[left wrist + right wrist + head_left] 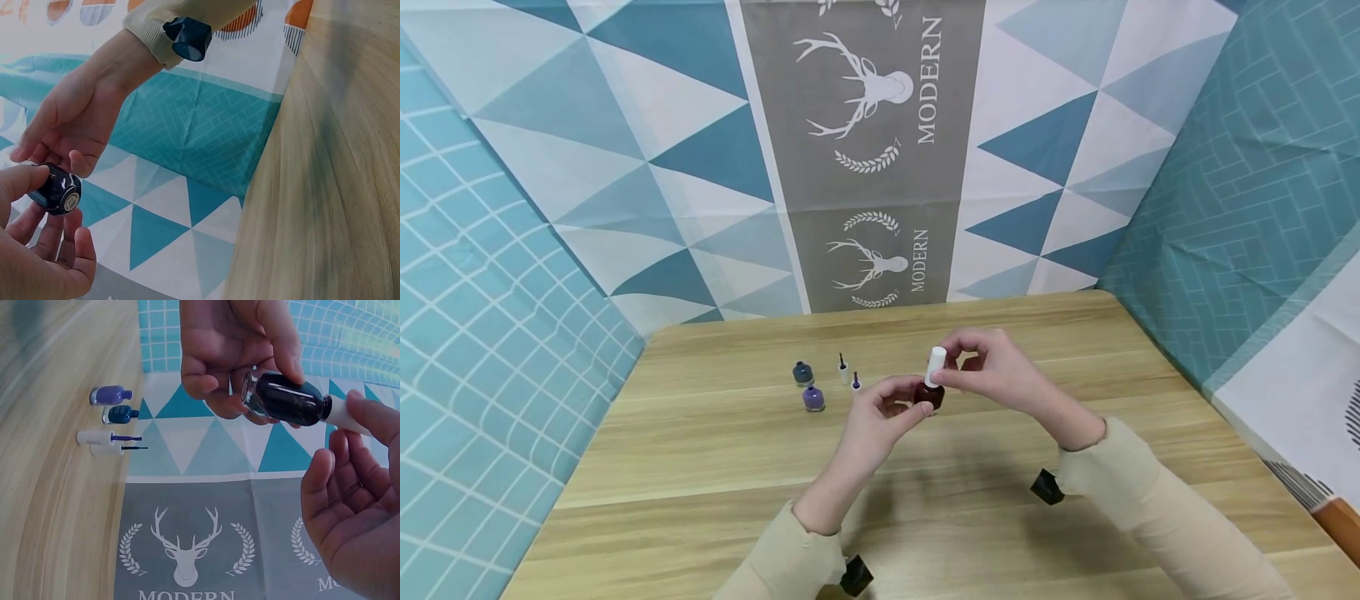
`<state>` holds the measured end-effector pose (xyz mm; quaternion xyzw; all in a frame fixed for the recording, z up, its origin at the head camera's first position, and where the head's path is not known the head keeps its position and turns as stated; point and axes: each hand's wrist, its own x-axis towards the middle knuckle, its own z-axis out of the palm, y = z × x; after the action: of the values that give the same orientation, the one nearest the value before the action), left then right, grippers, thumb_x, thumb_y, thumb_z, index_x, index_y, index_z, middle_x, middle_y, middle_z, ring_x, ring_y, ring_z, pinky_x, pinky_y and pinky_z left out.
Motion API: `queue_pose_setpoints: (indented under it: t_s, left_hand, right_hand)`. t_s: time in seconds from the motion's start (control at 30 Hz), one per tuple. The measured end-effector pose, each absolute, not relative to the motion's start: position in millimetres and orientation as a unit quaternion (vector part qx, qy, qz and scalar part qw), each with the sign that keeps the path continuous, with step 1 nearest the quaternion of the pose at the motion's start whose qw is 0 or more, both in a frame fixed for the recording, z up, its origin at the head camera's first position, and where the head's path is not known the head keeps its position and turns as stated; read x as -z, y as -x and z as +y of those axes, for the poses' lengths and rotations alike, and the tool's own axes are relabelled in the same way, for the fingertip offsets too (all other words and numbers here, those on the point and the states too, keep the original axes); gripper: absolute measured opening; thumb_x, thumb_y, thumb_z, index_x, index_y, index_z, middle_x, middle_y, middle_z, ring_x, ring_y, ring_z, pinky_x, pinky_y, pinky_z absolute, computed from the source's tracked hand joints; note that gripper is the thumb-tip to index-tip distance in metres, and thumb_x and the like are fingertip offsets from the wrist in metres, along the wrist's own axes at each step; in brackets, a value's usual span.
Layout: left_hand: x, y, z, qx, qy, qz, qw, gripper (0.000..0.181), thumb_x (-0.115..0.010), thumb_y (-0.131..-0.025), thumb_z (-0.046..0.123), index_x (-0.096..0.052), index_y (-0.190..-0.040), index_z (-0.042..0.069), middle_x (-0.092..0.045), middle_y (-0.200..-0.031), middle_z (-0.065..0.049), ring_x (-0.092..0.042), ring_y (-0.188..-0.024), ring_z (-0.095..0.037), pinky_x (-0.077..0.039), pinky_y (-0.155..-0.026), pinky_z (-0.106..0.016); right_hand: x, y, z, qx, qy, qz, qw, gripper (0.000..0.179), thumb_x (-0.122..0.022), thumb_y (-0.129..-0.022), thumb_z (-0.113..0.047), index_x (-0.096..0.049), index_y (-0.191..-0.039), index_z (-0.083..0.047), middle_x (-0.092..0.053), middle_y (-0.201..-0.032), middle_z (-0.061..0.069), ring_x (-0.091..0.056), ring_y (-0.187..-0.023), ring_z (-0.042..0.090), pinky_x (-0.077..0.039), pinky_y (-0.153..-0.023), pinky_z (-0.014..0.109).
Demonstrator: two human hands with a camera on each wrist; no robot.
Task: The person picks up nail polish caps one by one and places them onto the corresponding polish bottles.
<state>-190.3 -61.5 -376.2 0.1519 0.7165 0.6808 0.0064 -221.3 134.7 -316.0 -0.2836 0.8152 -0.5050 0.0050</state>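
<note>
Over the middle of the table, my left hand [880, 417] grips a dark nail polish bottle [929, 397] between thumb and fingers. Its round base label faces the camera in the left wrist view. My right hand [996, 371] pinches the bottle's tall white cap [936, 367] with thumb and fingers. The bottle is tilted slightly. In the right wrist view a short dark neck [326, 407] shows between the glass and the cap. To the left stand an uncapped purple polish bottle [813, 399] and an uncapped dark blue one [802, 373].
Beside those bottles, two white caps stand with their brushes pointing up, one with a dark brush [842, 362] and one with a purple brush [855, 379]. The wooden table [700, 450] meets patterned cloth [880, 167] at the back. Small black devices [1047, 487] hang at both wrists.
</note>
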Motion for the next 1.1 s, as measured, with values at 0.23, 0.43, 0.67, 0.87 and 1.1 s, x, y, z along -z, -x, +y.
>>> queue_pose_setpoints:
  t_s: [0.23,0.43,0.67,0.87,1.1]
  left_hand:
    - [376.9,191.7,-58.4,-0.684,-0.137,0.716,-0.006,0.03,-0.075,-0.081,0.012,-0.068,-0.109,0.007,-0.067,-0.102,-0.009,-0.062,-0.089,-0.015,-0.051,-0.076,-0.024]
    - [374.5,190.2,-56.6,-0.688,-0.132,0.713,-0.011,0.029,-0.075,-0.08,0.012,-0.069,-0.108,0.009,-0.066,-0.101,-0.009,-0.061,-0.089,-0.017,-0.051,-0.076,-0.024]
    - [369.1,185.8,-55.8,-0.692,-0.128,0.71,-0.009,0.028,-0.074,-0.08,0.009,-0.068,-0.108,0.006,-0.066,-0.101,-0.01,-0.061,-0.089,-0.017,-0.051,-0.076,-0.022]
    - [368.8,185.6,-55.2,-0.698,-0.125,0.705,-0.003,0.028,-0.073,-0.082,0.007,-0.068,-0.109,0.004,-0.066,-0.101,-0.011,-0.061,-0.089,-0.016,-0.051,-0.076,-0.022]
    - [374.9,188.6,-57.4,-0.697,-0.13,0.705,0.0,0.03,-0.074,-0.081,0.014,-0.068,-0.11,0.008,-0.066,-0.101,-0.01,-0.062,-0.091,-0.018,-0.051,-0.078,-0.025]
  right_hand:
    - [318.2,220.9,130.3,0.505,0.261,0.822,-0.02,0.02,-0.077,-0.078,-0.014,-0.066,-0.093,-0.006,-0.06,-0.081,0.006,-0.056,-0.066,0.019,-0.049,-0.056,0.023]
    - [321.7,222.1,127.5,0.517,0.265,0.813,-0.04,0.019,-0.078,-0.077,-0.012,-0.064,-0.089,-0.006,-0.058,-0.077,0.005,-0.055,-0.066,0.016,-0.048,-0.055,0.023]
    - [326.5,222.7,123.3,0.532,0.256,0.806,-0.045,0.023,-0.08,-0.075,-0.015,-0.062,-0.086,-0.006,-0.058,-0.076,0.006,-0.056,-0.066,0.018,-0.049,-0.054,0.024]
    - [327.0,222.0,124.1,0.509,0.255,0.82,-0.057,0.024,-0.079,-0.077,-0.018,-0.063,-0.093,-0.008,-0.06,-0.079,0.004,-0.055,-0.073,0.018,-0.048,-0.057,0.026]
    - [322.5,223.5,133.7,0.518,0.311,0.797,-0.025,0.028,-0.063,-0.091,-0.017,-0.063,-0.118,-0.01,-0.062,-0.098,0.006,-0.054,-0.079,0.018,-0.049,-0.059,0.026]
